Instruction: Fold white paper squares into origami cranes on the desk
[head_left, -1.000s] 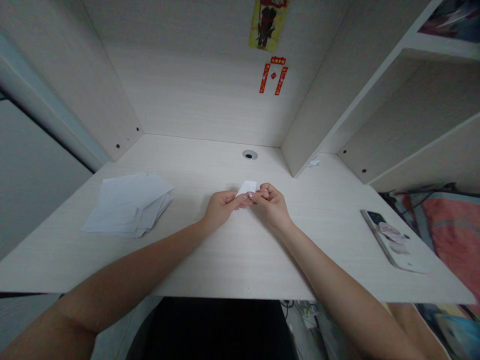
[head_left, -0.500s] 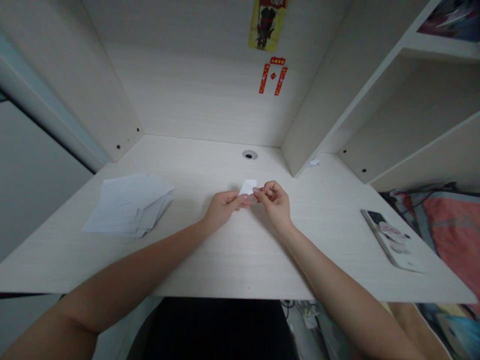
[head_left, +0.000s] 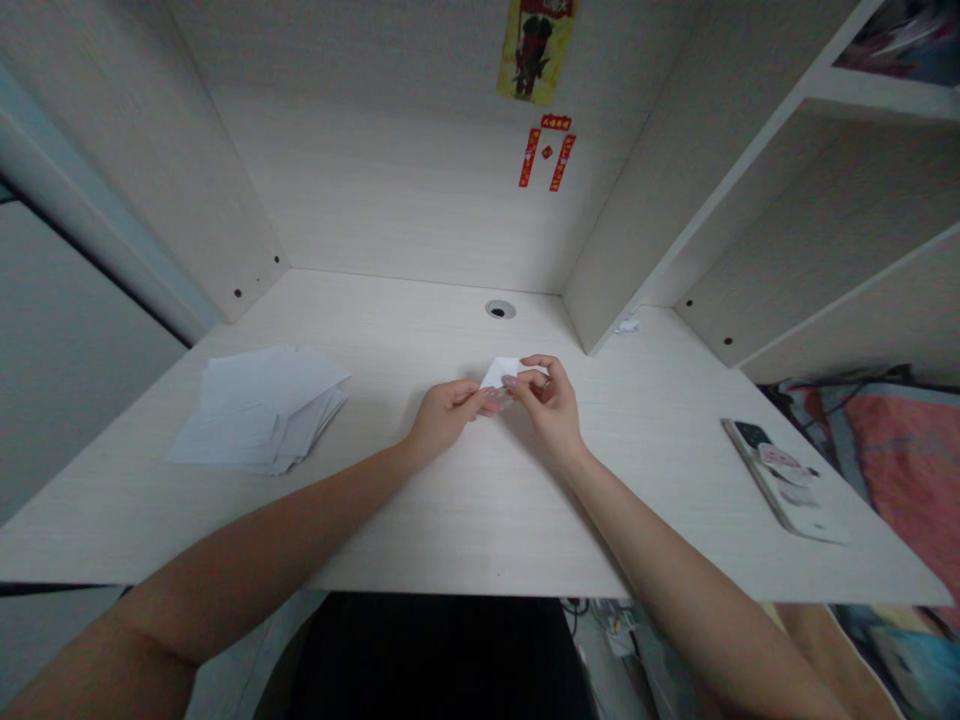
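Between my two hands is a small piece of folded white paper point(head_left: 500, 371), raised a little over the pale desk point(head_left: 450, 520). My left hand point(head_left: 448, 410) pinches its lower left edge, thumb on top and fingertips underneath. On the other side my right hand point(head_left: 551, 400) grips the right part with thumb and fingers, the index finger reaching over the upper right corner. The fingers cover much of the paper's lower and right edges, so its full shape is hidden.
A loose stack of white paper sheets point(head_left: 255, 410) lies on the left of the desk. To the right rests a phone point(head_left: 780, 480) in a decorated case. A round cable hole point(head_left: 500, 310) sits near the back panel, and an upright divider point(head_left: 637, 200) stands at the right.
My right index finger has lifted and stretched over the paper's upper right corner. The paper has shifted slightly right and shows a different outline. My left hand stays nearly still.
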